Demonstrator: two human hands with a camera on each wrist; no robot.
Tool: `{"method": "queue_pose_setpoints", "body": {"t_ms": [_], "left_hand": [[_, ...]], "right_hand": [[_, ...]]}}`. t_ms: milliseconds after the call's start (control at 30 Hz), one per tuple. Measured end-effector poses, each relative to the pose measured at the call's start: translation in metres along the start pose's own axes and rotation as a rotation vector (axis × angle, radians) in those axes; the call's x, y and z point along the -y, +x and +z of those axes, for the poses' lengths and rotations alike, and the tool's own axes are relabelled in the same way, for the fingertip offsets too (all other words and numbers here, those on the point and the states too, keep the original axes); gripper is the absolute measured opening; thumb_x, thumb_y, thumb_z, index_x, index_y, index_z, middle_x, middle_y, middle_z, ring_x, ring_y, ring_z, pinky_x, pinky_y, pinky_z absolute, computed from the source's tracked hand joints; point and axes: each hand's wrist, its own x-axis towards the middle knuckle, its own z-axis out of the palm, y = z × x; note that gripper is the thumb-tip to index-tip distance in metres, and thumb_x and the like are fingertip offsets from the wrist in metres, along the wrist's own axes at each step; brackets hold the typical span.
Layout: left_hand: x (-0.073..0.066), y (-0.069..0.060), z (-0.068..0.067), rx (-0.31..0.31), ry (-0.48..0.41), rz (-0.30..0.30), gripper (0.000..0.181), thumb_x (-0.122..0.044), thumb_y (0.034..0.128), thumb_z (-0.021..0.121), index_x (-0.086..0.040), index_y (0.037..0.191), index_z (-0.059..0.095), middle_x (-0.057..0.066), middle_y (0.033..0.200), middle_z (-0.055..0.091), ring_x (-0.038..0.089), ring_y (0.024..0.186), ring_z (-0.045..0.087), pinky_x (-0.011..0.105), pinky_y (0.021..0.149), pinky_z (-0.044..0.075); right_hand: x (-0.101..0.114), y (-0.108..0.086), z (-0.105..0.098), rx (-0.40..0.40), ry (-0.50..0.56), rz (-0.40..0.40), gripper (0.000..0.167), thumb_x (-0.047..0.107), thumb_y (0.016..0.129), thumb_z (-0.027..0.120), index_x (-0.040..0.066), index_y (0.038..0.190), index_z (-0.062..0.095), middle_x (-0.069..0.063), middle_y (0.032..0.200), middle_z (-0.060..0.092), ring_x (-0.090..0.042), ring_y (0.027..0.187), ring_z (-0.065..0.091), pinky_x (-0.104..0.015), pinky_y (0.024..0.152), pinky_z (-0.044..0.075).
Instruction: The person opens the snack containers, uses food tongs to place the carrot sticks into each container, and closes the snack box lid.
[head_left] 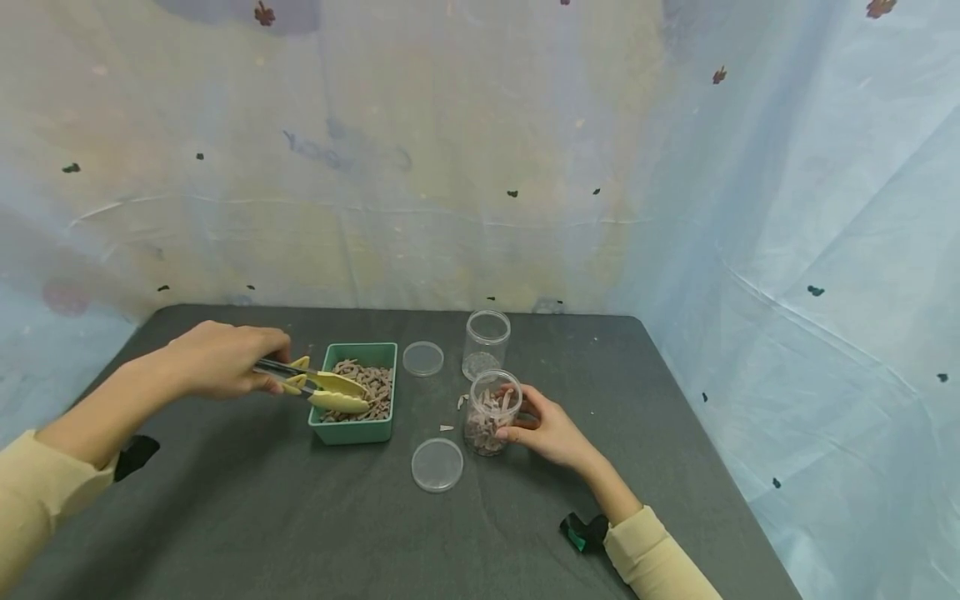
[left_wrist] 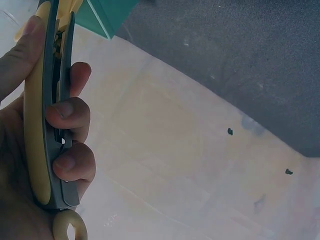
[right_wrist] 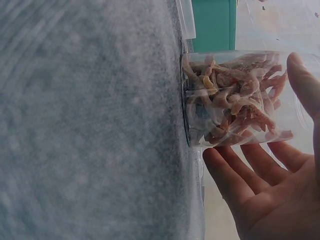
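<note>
Around the work, we see a dark grey desk (head_left: 300, 517) with a pale patterned plastic sheet (head_left: 450, 167) hanging beyond its far edge and along its right side. A green bin (head_left: 351, 432) of brownish strips (head_left: 381, 383) stands in the far half of the desk, a little left of the middle. Right of it, toward the far edge, lies a clear round lid (head_left: 423, 358); a second lid (head_left: 437, 465) lies closer to the near edge, just beside the front jar (head_left: 482, 433). A back jar (head_left: 487, 333) stands behind that one, nearer the far edge, and the front jar partly covers its base from our head view; we cannot make out what is at its bottom. Two small scraps (head_left: 447, 427) lie loose between the bin and the front jar.

Our left hand (head_left: 225, 358), over the left part of the desk, has its fingers curled round the yellow-and-grey tongs (head_left: 339, 402), the thumb along one arm. The tongs cross the bin's left rim, heads down among the strips; whether they pinch any, we cannot tell. Our right hand (head_left: 551, 429) grips the front jar, thumb on one side and fingers on the other; the jar stands upright, filled partway with strips.
</note>
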Motion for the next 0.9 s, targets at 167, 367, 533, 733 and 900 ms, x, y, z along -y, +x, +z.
{"method": "queue_pose_setpoints", "body": {"t_ms": [167,367,533,733,900], "left_hand": [[0.003,-0.004,0.0,-0.036,-0.019,-0.005,0.038,-0.05,0.0848,0.084,-0.023,0.107,0.069,-0.009,0.103,0.07,0.004,0.069,0.054,0.033,0.058,0.045],[0.006,-0.009,-0.001,-0.073,-0.054,-0.008,0.036,-0.05,0.0862,0.082,-0.025,0.107,0.069,-0.009,0.108,0.072,0.003,0.072,0.057,0.032,0.058,0.044],[0.007,-0.012,-0.003,-0.098,-0.059,-0.01,0.035,-0.053,0.0873,0.08,-0.026,0.107,0.069,-0.008,0.109,0.072,0.003,0.077,0.061,0.033,0.06,0.046],[0.007,-0.013,-0.009,-0.121,-0.068,-0.025,0.029,-0.049,0.0899,0.079,-0.029,0.108,0.069,-0.014,0.101,0.068,0.003,0.075,0.056,0.033,0.062,0.044],[0.005,-0.013,-0.014,-0.134,-0.073,-0.03,0.026,-0.045,0.0904,0.081,-0.028,0.107,0.069,-0.014,0.099,0.068,0.004,0.073,0.054,0.033,0.062,0.042]], "right_hand": [[0.0,0.0,0.0,-0.002,-0.002,0.004,0.068,0.013,0.095,0.079,0.004,0.154,0.044,-0.018,0.152,0.05,-0.039,0.14,0.051,-0.047,0.107,0.05],[0.0,0.0,0.0,0.001,-0.001,0.008,0.07,0.013,0.095,0.079,0.004,0.155,0.043,-0.018,0.151,0.05,-0.039,0.141,0.05,-0.047,0.108,0.049],[-0.001,0.0,0.0,-0.005,-0.005,0.014,0.07,0.014,0.095,0.079,0.007,0.154,0.044,-0.018,0.15,0.052,-0.039,0.14,0.051,-0.047,0.107,0.049],[-0.001,0.0,0.0,-0.006,-0.013,0.002,0.069,0.014,0.095,0.079,0.005,0.154,0.045,-0.018,0.151,0.051,-0.039,0.139,0.052,-0.048,0.106,0.05],[-0.001,0.0,0.0,-0.009,-0.01,0.003,0.068,0.013,0.095,0.079,0.006,0.153,0.045,-0.018,0.151,0.051,-0.039,0.138,0.053,-0.049,0.106,0.05]]}}
